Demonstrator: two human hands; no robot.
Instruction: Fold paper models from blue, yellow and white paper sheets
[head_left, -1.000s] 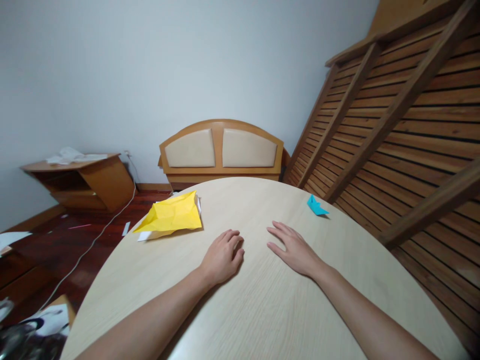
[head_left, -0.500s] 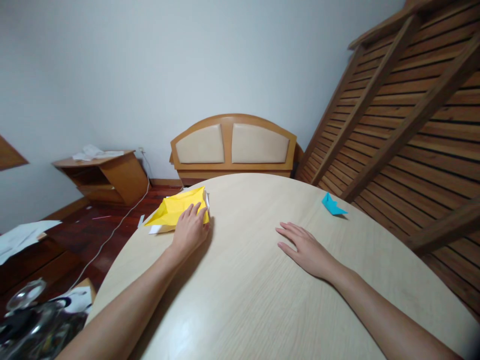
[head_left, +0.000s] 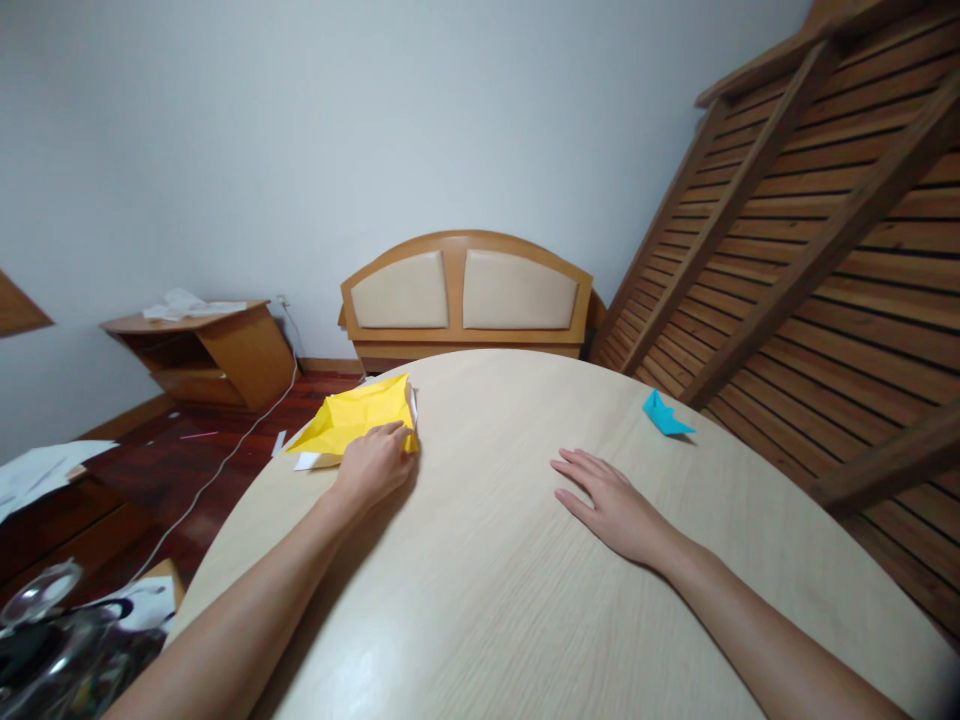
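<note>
A yellow folded paper (head_left: 360,407), creased and raised at its edges, lies over white paper (head_left: 306,461) at the table's left side. My left hand (head_left: 375,458) is at its near right corner, with the fingers bent over the yellow edge and the thumb hidden. My right hand (head_left: 604,493) lies palm down on the table, fingers stretched out and holding nothing. Beyond it to the right is a small blue folded-paper boat (head_left: 666,415), apart from the hand.
The round pale table (head_left: 480,580) ends in a curved far edge. Behind it stands a padded headboard (head_left: 469,290). Wooden slats (head_left: 810,260) lean at the right. A low cabinet (head_left: 217,355) with papers and a white cable (head_left: 225,455) are at the left.
My left hand's fingers have drawn back and curled toward the near edge of the yellow paper. My right hand and the blue paper boat have stayed in place.
</note>
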